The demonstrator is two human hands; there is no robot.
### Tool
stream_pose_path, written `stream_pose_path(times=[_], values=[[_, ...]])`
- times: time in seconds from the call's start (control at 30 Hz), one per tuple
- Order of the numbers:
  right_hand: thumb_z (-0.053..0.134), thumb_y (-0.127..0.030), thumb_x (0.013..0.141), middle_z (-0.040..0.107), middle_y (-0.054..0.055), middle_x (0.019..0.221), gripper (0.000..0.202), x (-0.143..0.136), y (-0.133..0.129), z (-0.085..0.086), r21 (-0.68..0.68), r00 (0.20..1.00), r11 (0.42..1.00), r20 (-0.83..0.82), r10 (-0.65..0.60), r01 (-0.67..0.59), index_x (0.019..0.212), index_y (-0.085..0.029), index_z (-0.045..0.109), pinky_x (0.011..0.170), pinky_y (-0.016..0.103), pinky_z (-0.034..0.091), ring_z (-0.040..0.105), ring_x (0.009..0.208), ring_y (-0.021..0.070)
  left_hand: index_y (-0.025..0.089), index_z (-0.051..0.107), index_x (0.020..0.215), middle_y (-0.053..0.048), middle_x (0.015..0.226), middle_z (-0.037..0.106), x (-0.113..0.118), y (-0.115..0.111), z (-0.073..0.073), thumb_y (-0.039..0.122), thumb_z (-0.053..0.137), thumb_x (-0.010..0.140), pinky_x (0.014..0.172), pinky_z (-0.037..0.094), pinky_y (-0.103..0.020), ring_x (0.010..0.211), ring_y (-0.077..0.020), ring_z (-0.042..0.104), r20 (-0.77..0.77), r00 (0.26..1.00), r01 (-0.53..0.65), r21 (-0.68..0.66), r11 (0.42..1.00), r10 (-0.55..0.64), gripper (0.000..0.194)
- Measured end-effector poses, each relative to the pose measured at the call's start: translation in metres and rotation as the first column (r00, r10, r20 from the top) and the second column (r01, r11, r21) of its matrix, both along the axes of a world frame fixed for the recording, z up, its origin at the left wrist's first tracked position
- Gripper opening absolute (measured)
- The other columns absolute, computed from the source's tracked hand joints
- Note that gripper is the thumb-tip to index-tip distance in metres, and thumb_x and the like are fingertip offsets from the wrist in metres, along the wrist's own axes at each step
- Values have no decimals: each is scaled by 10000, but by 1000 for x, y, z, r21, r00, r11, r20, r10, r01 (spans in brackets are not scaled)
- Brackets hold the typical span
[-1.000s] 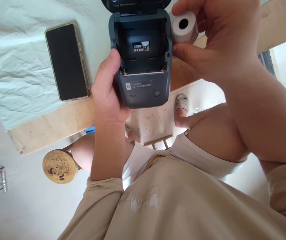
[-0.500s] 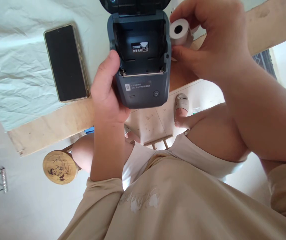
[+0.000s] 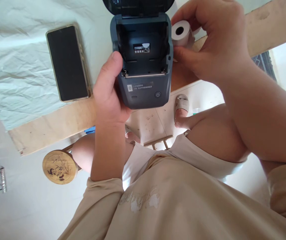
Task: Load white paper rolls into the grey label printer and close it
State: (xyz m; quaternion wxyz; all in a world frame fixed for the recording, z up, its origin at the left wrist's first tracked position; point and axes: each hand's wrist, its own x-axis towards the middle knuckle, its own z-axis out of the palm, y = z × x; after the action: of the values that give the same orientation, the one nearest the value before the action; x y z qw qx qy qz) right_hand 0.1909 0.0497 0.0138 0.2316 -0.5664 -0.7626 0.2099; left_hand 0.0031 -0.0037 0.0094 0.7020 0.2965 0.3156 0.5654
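A dark blue label printer (image 3: 145,90) is held up in front of me, its black lid (image 3: 140,7) swung back and its paper bay bare apart from a small printed sticker. My left hand (image 3: 110,86) grips the printer from its left side, with the thumb along the edge and the other fingers hidden beneath. Just right of the printer, my right hand (image 3: 208,43) holds a white paper roll (image 3: 183,35) between thumb and fingers. The roll's dark core hole faces me. Part of the roll is hidden by the hand.
A phone (image 3: 69,63) with a dark screen lies on the pale green cloth (image 3: 20,83) to the left. The wooden table edge (image 3: 52,123) runs across in front of me. A round wooden stool (image 3: 59,166) stands at lower left.
The printer in my left hand has shifted slightly to the right. My right hand and the paper roll have hardly moved.
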Motion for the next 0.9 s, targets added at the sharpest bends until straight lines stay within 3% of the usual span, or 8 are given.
stream_pose_path(times=[0.13,0.3,0.4,0.5,0.7,0.9], values=[[576,-405,725,483,-2,1102,422,0,-1,-1,11,1000,1000,12,9,-9,1112,-238,601,896,195,438,472,978,24,125,668,840,4,829,685,0,0,-2,255,349,908,922,585,-330,787,-85,688,40,999,-1,65,998,-1,351],[553,-375,724,470,5,1083,434,1,0,-1,9,1000,1000,-1,23,-23,1113,-188,604,875,172,419,438,912,-6,139,684,846,5,843,693,-1,0,-3,253,347,906,857,593,-289,800,-94,690,69,997,16,64,998,-20,361],[569,-339,693,469,1,1010,470,3,1,-3,68,999,997,-23,43,-41,1133,-175,585,856,174,386,405,903,-9,147,695,823,-4,828,693,0,1,-4,262,360,902,826,587,-263,780,-92,677,48,999,-4,62,998,1,363],[588,-333,674,458,-5,990,499,5,1,-4,181,992,981,-94,89,-71,1140,-155,570,835,173,356,374,890,-20,143,686,776,-6,782,674,3,2,-5,249,390,886,911,566,-253,832,-86,665,61,996,-66,71,995,61,334],[568,-286,678,478,-11,1014,476,5,-1,-3,208,982,974,-141,124,-93,1121,-111,573,818,145,348,384,906,-34,172,667,751,-25,775,655,5,3,-4,268,292,909,865,571,-239,897,-98,646,-56,993,-98,46,994,100,419],[579,-275,679,461,-3,995,436,3,-1,-4,206,980,971,-133,148,-119,1081,-107,587,800,141,351,367,874,-43,181,693,779,6,814,665,-1,0,-1,294,327,905,736,577,-223,772,-79,662,53,999,-1,18,1000,0,402]])
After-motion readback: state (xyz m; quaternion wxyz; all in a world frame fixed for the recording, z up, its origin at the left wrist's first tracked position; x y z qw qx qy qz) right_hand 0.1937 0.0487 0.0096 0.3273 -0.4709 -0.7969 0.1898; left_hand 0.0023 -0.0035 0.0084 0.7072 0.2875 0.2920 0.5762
